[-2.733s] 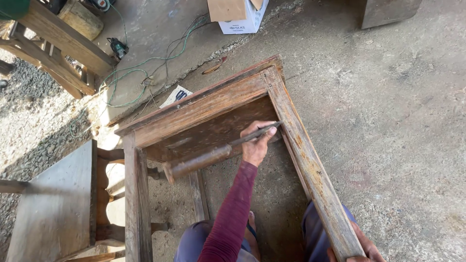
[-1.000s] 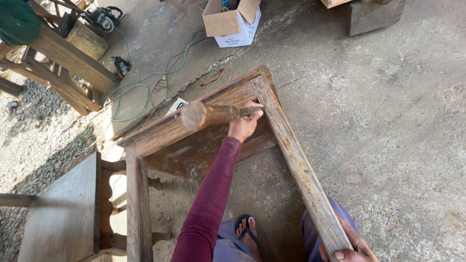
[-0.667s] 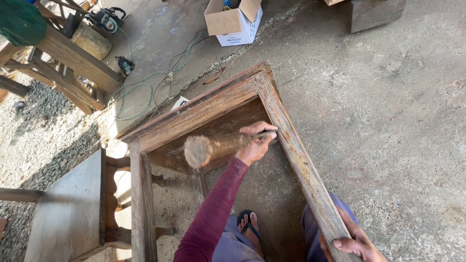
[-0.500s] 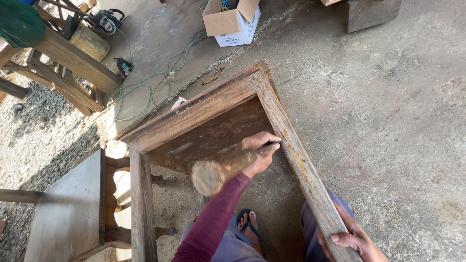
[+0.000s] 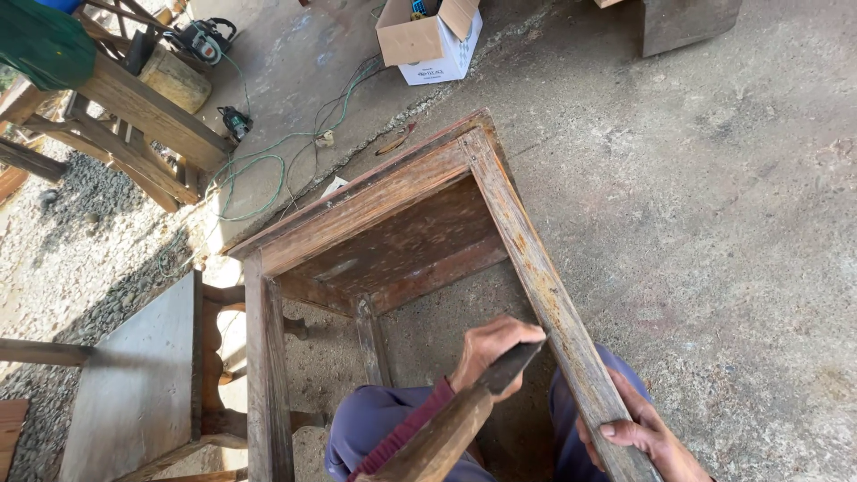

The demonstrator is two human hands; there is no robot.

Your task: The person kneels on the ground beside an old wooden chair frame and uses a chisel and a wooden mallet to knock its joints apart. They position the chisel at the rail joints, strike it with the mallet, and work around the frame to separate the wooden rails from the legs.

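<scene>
Head view, looking down: the left hand (image 5: 489,350) is curled tight around a long wooden-handled tool (image 5: 446,428), which slants from the hand down toward the bottom edge of the picture, above the person's lap. What kind of head the tool has cannot be told; only a dark part shows at the fist. The right hand (image 5: 636,433) is clamped over the near end of the right rail of an old wooden frame (image 5: 527,259), thumb on top and fingers wrapped over its outer side. The frame stands on a rough concrete floor (image 5: 714,196), and the left hand hangs inside its opening, just beside that same right rail. Both knees in blue trousers (image 5: 375,424) show under the hands, one on each side of the rail. A grey board (image 5: 134,384) lies against the frame's left rail. Well beyond the frame's far rail sit an open cardboard box (image 5: 428,40), a loose green cable (image 5: 268,170) and a heavy wooden trestle (image 5: 134,116) at the upper left corner.
</scene>
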